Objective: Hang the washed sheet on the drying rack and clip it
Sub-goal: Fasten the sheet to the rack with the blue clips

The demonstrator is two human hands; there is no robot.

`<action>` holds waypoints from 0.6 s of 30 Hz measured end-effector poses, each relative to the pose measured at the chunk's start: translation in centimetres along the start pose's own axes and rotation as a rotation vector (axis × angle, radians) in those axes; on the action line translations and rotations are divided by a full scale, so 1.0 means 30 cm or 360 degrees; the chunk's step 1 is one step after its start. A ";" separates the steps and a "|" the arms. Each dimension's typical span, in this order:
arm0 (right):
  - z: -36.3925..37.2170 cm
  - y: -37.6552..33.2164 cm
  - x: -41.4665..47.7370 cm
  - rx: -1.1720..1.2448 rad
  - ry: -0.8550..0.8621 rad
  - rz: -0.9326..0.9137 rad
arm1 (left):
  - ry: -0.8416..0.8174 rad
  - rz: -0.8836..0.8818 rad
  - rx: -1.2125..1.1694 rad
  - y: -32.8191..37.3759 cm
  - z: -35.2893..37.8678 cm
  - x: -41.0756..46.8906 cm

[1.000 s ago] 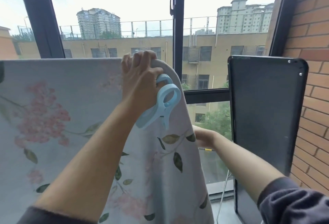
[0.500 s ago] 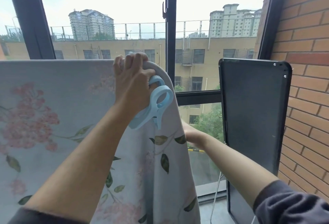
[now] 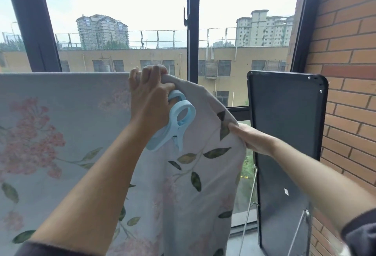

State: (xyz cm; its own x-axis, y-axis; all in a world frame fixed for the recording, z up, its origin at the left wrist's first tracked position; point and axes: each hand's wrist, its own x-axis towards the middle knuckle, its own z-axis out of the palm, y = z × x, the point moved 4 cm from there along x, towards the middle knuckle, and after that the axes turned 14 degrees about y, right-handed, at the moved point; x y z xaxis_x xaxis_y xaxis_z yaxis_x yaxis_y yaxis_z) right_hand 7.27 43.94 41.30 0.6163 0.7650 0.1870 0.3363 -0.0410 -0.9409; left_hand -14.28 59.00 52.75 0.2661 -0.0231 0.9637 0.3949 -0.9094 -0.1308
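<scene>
1. Two hands are on the sheet (image 3: 61, 133), a pale cloth printed with pink blossoms and green leaves. It fills the left and lower middle of the frame, draped over a straight top line. Whatever bar carries it is hidden under the cloth.
2. Left hand (image 3: 149, 101), at centre frame: its fingers are curled tight over the sheet's top edge at the right end of that line, bunching the fabric.
3. Under the same hand hangs a light blue clip (image 3: 177, 121) with a large ring handle, wedged between thumb and palm. Its jaws point down and left over the cloth, and I cannot tell whether they bite any fabric.
4. Right hand (image 3: 252, 137), right of centre: it grips the sheet's right-hand edge and holds it taut outward. The fingertips are tucked behind the cloth.
5. Dark sleeves show at the bottom corners.
6. Just right of the sheet stands an upright black panel (image 3: 284, 133) against a brick wall (image 3: 345, 72).
7. Behind, a dark window frame (image 3: 192, 52) looks onto a yellow building and tower blocks.
</scene>
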 end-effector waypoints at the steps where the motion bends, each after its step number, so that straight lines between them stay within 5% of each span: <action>1: -0.020 -0.015 -0.037 -0.0295 -0.0132 -0.0044 | -0.0004 0.0003 -0.0003 0.005 0.005 0.002; 5: -0.069 -0.027 -0.096 -0.1260 -0.0240 -0.0008 | -0.0004 0.0016 -0.0008 0.032 0.017 0.006; 8: -0.102 -0.056 -0.126 -0.1298 -0.0089 0.0045 | 0.0017 0.0012 -0.0011 0.048 0.012 0.005; 12: -0.120 -0.072 -0.229 -0.0821 0.0096 0.0109 | -0.0015 -0.0007 -0.0043 0.025 -0.002 0.005; 18: -0.137 -0.102 -0.398 -0.1357 -0.0249 0.0510 | -0.0001 0.0048 -0.0099 0.007 -0.025 -0.002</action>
State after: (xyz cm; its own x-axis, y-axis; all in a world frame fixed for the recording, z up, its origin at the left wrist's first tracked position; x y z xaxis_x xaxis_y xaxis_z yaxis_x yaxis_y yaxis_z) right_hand 1.80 32.28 43.10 0.6884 0.7107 -0.1452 0.6149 -0.6779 -0.4029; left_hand -14.88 58.50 52.85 0.2779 -0.0507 0.9593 0.3314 -0.9322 -0.1453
